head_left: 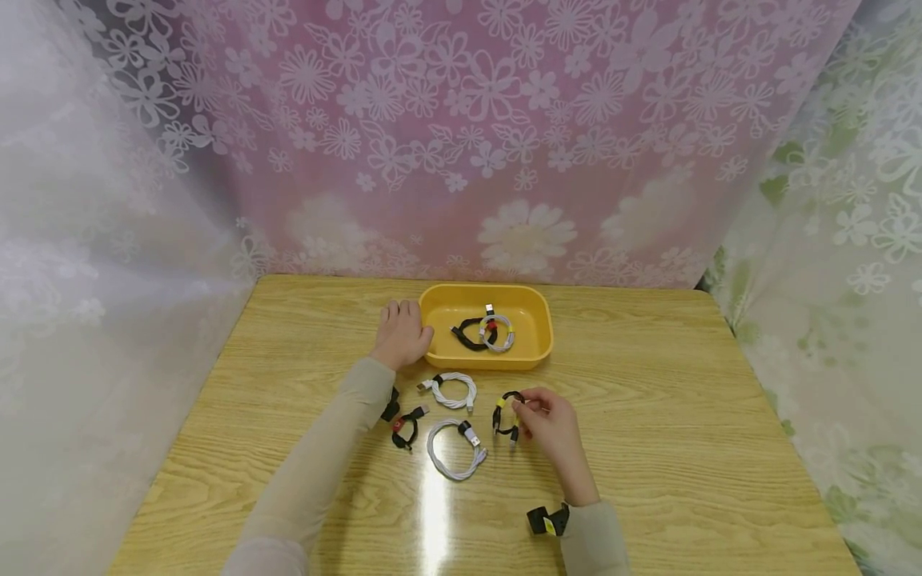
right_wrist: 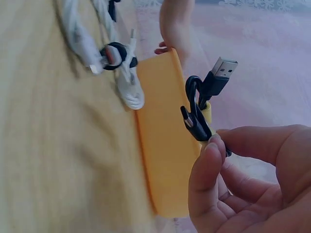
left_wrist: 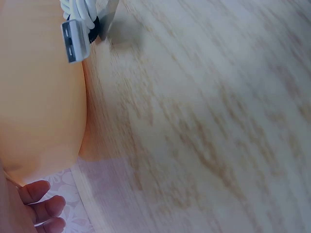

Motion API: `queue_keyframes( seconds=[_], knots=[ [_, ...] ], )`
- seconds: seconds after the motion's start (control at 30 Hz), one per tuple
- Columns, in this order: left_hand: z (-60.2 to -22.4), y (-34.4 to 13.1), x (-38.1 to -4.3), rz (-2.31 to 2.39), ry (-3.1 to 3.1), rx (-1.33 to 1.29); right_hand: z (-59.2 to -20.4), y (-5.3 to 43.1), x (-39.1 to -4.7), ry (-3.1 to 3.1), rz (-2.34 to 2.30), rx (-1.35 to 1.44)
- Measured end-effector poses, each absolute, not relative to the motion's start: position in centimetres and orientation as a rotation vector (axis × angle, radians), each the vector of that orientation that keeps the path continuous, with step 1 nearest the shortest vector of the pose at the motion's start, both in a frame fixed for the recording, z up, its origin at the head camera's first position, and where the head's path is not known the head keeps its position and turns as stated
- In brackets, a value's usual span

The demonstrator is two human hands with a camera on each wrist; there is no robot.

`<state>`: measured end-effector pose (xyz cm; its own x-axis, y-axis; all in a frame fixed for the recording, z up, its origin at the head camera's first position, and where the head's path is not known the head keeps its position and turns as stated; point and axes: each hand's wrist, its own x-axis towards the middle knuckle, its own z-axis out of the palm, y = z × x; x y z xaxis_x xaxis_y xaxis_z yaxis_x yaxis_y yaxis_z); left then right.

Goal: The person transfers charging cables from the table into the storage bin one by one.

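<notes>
My right hand (head_left: 551, 420) pinches a small coiled black cable (head_left: 497, 418) between thumb and fingertips, above the table. In the right wrist view the cable (right_wrist: 197, 111) shows its USB plug and a smaller connector, with a yellow strap partly hidden by the fingers. My left hand (head_left: 402, 332) holds the left end of a yellow plastic bin (head_left: 486, 362), thumb over the rim and fingers down outside. Inside the bin lie a coiled black cable (head_left: 470, 340) with a red strap and a coiled white cable (head_left: 497, 346) with yellow straps.
On the wooden table (head_left: 648, 400), in front of the bin, lie a white coiled cable (head_left: 470, 384), a larger pale coiled cable (head_left: 435, 460) and a small black cable (head_left: 412, 436) with a red strap. Floral curtains (head_left: 490, 160) hang behind and at both sides.
</notes>
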<state>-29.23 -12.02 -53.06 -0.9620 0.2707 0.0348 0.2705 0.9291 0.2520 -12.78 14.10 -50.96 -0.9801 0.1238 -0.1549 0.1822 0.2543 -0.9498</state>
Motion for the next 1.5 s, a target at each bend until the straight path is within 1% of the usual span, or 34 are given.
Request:
queue_keyframes(
  seconds=[0.67,0.73,0.9,1.0,1.23,1.5],
  knots=[
    [-53.3,-12.1,-29.3,0.416,3.074,0.43,-47.8,14.5,-17.1,2.405,-1.973,0.179],
    [-53.3,-12.1,-29.3,0.426,3.076,0.431,-46.6,14.2,-17.2,2.404,-1.963,0.17],
    [-53.1,-12.1,-29.2,0.432,3.076,0.437,-45.6,13.9,-18.5,2.435,-1.945,0.157],
    [-52.9,-12.0,-29.1,0.429,3.071,0.437,-46.3,14.0,-19.7,2.473,-1.944,0.147],
    [-52.7,-12.1,-29.1,0.415,3.072,0.425,-45.4,13.3,-21.1,2.493,-1.928,0.125],
    [-52.7,-12.0,-29.1,0.422,3.067,0.426,-46.1,12.3,-23.4,2.36,-2.02,0.141]
  ],
)
